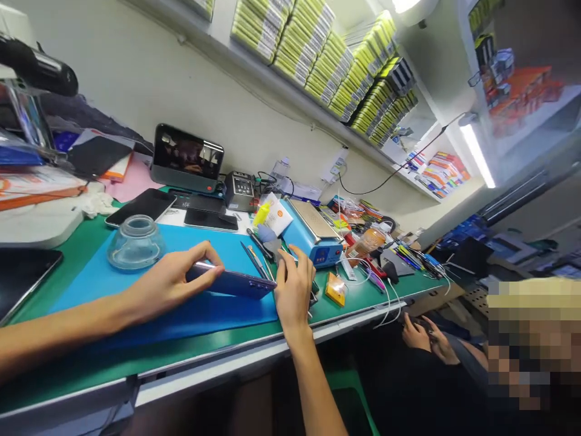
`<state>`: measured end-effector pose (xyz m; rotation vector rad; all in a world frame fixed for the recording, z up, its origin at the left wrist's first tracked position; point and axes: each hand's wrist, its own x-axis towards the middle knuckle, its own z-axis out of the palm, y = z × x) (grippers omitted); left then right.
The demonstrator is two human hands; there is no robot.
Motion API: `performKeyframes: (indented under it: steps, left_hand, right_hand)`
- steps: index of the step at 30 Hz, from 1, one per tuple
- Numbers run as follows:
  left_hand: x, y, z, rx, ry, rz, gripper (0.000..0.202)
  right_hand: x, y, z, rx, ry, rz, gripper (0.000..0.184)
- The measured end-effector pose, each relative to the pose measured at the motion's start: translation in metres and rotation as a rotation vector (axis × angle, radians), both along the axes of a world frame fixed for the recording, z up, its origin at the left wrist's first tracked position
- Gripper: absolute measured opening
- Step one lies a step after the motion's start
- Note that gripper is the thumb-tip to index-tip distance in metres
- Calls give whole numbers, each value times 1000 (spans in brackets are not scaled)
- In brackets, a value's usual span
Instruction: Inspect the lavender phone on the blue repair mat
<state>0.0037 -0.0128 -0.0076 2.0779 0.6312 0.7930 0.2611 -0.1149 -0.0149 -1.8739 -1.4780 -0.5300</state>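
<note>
My left hand [167, 281] is closed on one end of a dark blue smartphone [236, 284], thumb on the near side and fingers over the top. The phone is tilted up on its long edge above a blue work mat [181, 315], and small side buttons show near its right end. My right hand [295, 284] is at that right end, against the phone's corner. Its fingers are bent; whatever they pinch is hidden. Behind the hands lie thin pen-like tools [255, 259]. A glass jar [136, 243] stands left of the phone.
A blue heating plate device [313, 233] stands behind my right hand, with a small yellow box [334, 289] in front. Phones, cables and tools crowd the green bench [200, 362]. A propped screen [188, 157] leans by the wall. At right, another person's hands [429, 339] hold a dark object.
</note>
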Motion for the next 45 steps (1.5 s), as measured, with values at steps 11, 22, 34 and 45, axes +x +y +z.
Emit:
performKeyframes:
  steps: [11, 22, 34, 45]
  left_hand:
    - [0, 9, -1, 145, 23, -26, 35]
    - [-2, 6, 7, 23, 83, -151, 37]
    - [-1, 0, 19, -218, 131, -143, 49]
    - [-3, -3, 28, -376, 184, -216, 45]
  right_hand:
    - [-20, 3, 40, -99, 793, 340, 60]
    - [-38, -24, -6, 26, 1065, 433, 38]
    - [-28, -36, -3, -154, 1102, 657, 37]
    - [-29, -34, 0, -230, 1126, 622, 38]
